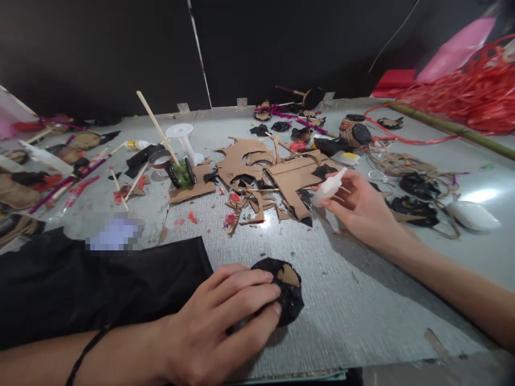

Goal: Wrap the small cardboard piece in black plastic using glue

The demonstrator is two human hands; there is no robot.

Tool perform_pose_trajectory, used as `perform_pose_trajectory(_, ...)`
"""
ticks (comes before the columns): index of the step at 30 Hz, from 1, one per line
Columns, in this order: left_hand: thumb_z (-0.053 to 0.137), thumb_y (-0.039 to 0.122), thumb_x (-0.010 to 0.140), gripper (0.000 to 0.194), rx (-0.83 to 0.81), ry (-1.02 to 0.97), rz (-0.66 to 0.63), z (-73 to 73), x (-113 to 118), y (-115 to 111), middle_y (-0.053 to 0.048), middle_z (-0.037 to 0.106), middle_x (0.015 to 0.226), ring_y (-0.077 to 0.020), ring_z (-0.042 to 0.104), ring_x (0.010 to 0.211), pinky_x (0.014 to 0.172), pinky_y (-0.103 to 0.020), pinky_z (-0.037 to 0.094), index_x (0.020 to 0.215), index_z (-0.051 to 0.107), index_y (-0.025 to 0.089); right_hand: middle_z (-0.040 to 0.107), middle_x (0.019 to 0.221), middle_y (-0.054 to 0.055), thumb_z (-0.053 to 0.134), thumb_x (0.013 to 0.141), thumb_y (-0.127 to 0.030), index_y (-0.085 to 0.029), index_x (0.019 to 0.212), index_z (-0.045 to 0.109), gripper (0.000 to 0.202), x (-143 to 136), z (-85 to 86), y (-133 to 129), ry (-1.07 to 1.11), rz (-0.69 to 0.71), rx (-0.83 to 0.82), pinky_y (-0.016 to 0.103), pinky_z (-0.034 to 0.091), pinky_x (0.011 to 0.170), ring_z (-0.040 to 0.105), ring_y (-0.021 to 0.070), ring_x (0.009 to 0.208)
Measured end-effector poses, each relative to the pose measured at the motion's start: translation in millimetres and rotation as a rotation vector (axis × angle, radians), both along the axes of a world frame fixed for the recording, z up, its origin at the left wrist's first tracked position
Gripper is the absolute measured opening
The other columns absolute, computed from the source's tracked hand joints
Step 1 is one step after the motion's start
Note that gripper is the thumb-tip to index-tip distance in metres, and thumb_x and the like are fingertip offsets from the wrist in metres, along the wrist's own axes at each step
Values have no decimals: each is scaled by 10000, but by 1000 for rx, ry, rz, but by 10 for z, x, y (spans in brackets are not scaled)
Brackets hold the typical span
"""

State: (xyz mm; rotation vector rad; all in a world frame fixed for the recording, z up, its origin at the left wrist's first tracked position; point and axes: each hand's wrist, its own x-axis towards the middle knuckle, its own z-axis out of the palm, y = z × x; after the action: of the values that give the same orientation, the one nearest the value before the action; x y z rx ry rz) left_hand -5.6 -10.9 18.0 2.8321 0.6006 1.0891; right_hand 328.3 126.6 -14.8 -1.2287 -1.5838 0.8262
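Note:
My left hand [229,321] rests over a round black-wrapped piece [290,300] near the front edge of the table, its fingers curved on the left part of it. Brown cardboard shows through a gap in the black wrapping on top. Farther back and to the right, my right hand [362,206] holds a small white bottle [330,187] with a pointed nozzle, between thumb and fingers. The nozzle points up and to the right. Cut cardboard scraps [287,182] lie just left of the bottle.
Black sheeting [161,279] covers the front left. A green jar [181,172] holding a stick stands beside a white spool [185,142]. Twine, black scraps and a white object [473,215] lie at right. Red plastic strips [462,91] and a green pole [450,127] are at the back right.

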Motion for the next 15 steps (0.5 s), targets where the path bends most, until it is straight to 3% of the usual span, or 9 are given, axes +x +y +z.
perform_pose_trajectory(4, 508, 10, 1086, 272, 26, -38, 6, 2, -2, -21, -137, 810, 1226, -268, 708, 1318, 1115, -397, 595, 1148, 767, 63, 699, 1448, 123, 736, 1093, -412, -209, 1421, 686, 389, -23, -30, -14, -78, 32, 96, 506, 652, 1000, 736, 285, 1202)
perform_pose_trajectory(6, 523, 1, 1078, 260, 23, -53, 26, 1, -5, -28, -142, 805, 1231, -269, 701, 1335, 1126, -403, 593, 1145, 768, 58, 690, 1448, 126, 767, 1061, -358, -228, 1448, 662, 422, -52, 17, -56, -104, 15, 189, 550, 616, 1080, 718, 302, 1252)
perform_pose_trajectory(9, 520, 16, 1091, 265, 39, -41, 41, 6, -18, -26, -148, 793, 1247, -264, 683, 1363, 1143, -398, 588, 1180, 766, 55, 629, 1497, 130, 821, 907, -146, -292, 1506, 597, 656, -106, 168, -189, -124, -67, 383, 620, 418, 1301, 613, 349, 1431)
perform_pose_trajectory(11, 511, 23, 1097, 279, 52, -36, 53, 5, -24, -23, -154, 774, 1282, -269, 663, 1394, 1166, -403, 579, 1222, 759, 50, 558, 1575, 109, 790, 875, -97, -345, 1527, 574, 731, -147, 295, -335, -94, -120, 538, 616, 310, 1370, 497, 361, 1560)
perform_pose_trajectory(12, 515, 16, 1091, 286, 52, -39, 64, 0, -23, -24, -158, 759, 1310, -274, 647, 1416, 1186, -410, 567, 1248, 752, 46, 546, 1580, 95, 769, 889, -115, -377, 1522, 575, 712, -171, 355, -422, -65, -135, 604, 614, 329, 1361, 480, 361, 1572)
perform_pose_trajectory(13, 525, 3, 1076, 296, 48, -45, 79, -6, -20, -26, -162, 742, 1339, -279, 630, 1436, 1205, -416, 552, 1270, 745, 41, 566, 1529, 81, 726, 938, -152, -414, 1521, 570, 658, -197, 410, -513, -35, -129, 651, 590, 431, 1296, 537, 340, 1516)
perform_pose_trajectory(15, 545, -15, 1040, 332, 42, -32, 91, -19, -5, -33, -172, 708, 1390, -288, 598, 1470, 1228, -421, 531, 1316, 724, 30, 731, 1156, 77, 602, 1057, -193, -359, 1397, 670, 384, -257, 494, -684, -65, 8, 560, 488, 659, 952, 769, 283, 1078)
